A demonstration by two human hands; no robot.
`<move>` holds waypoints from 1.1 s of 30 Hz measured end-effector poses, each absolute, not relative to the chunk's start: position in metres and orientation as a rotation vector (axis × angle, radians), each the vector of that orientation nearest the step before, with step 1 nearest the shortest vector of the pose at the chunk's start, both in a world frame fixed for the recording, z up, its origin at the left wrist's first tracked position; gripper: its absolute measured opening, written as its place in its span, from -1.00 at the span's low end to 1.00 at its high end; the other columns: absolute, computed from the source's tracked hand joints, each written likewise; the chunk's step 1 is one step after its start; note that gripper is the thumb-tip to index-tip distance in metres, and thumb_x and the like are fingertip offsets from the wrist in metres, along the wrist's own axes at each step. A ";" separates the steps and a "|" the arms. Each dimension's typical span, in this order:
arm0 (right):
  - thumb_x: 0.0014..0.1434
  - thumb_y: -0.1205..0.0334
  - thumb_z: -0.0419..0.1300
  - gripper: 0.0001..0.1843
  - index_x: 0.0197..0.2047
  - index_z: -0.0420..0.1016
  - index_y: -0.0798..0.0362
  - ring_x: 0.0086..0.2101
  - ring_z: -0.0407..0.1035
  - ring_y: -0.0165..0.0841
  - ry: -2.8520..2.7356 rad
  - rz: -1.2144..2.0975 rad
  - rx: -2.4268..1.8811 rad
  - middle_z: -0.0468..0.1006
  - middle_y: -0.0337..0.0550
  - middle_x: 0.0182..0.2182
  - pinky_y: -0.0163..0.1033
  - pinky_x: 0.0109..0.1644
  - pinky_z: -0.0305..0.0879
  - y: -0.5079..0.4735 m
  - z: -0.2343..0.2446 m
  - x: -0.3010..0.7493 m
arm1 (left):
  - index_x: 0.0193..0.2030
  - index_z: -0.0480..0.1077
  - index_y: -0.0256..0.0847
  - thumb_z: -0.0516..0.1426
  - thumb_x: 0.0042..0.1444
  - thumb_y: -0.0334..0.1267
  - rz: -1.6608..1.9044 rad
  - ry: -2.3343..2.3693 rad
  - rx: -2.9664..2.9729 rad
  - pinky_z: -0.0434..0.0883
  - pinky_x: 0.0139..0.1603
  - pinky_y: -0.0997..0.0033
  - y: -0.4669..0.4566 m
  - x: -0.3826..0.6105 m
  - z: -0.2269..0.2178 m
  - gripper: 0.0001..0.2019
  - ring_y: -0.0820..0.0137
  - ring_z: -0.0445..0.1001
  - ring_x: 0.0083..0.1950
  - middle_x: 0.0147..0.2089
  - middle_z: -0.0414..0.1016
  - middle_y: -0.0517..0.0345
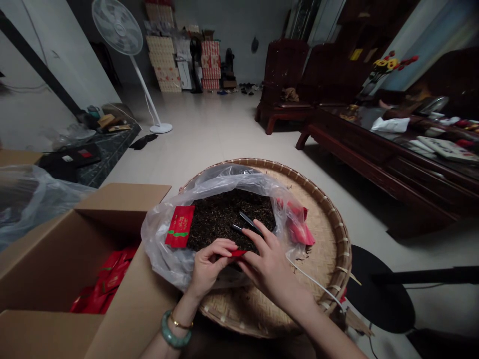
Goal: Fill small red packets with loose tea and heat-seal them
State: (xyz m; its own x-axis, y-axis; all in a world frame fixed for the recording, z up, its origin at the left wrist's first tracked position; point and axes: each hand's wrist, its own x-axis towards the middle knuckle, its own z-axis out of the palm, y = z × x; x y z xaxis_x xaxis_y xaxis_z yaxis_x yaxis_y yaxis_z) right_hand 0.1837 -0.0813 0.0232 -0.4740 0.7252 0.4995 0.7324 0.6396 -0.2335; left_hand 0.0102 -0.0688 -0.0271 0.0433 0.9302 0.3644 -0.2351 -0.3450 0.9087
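My left hand, with a green bangle and a gold bracelet at its wrist, pinches one end of a small red packet. My right hand grips the packet's other end. A black two-armed tool, shaped like tongs, sticks out from under the fingers of my right hand; its arms are apart and its rear is hidden. Beneath both hands, dark loose tea leaves fill a clear plastic bag. Another red packet with gold characters and a green band lies on the bag's left side.
The bag sits on a round woven bamboo tray, with pink-red packets at its right. A white cord crosses the tray. At left, an open cardboard box contains several red packets. A black round base stands right.
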 end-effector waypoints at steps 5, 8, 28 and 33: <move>0.12 0.29 0.22 -0.89 -0.41 0.56 0.08 0.21 0.03 0.02 -2.315 0.041 -1.182 0.42 0.09 0.03 0.19 0.10 0.25 -0.077 0.021 0.180 | -0.49 0.50 -0.22 0.31 -0.09 -0.25 1.440 0.897 1.204 0.50 -0.16 0.26 -0.072 0.013 -0.027 -0.89 0.27 0.56 -0.25 -0.37 0.61 0.04; 0.13 0.28 0.21 -0.86 -0.43 0.55 0.08 0.19 0.06 0.03 -2.320 0.082 -1.179 0.44 0.08 -0.01 0.19 0.10 0.24 -0.074 0.021 0.180 | -0.48 0.50 -0.25 0.31 -0.11 -0.22 1.380 1.019 1.110 0.51 -0.29 0.38 -0.073 0.015 -0.028 -0.86 0.30 0.57 -0.30 -0.38 0.61 0.04; -0.07 0.15 0.31 -0.77 -0.35 0.48 0.10 -0.56 0.28 -0.46 -1.259 1.210 -1.204 0.45 -0.26 -0.55 -0.37 -0.50 0.26 -0.065 -0.016 0.170 | -0.39 0.34 -0.27 0.34 -0.21 -0.10 1.325 1.110 0.679 0.40 -0.53 0.59 -0.077 0.026 -0.030 -0.64 0.52 0.44 -0.58 -0.56 0.51 0.27; 0.12 0.30 0.18 -0.87 -0.24 0.50 0.03 -0.37 0.35 -0.40 -1.618 0.720 -1.062 0.43 -0.12 -0.32 -0.33 -0.39 0.33 -0.073 -0.011 0.177 | -0.44 0.40 -0.27 0.32 -0.16 -0.16 1.374 1.139 0.856 0.46 -0.45 0.52 -0.077 0.021 -0.031 -0.74 0.47 0.48 -0.49 -0.44 0.55 0.20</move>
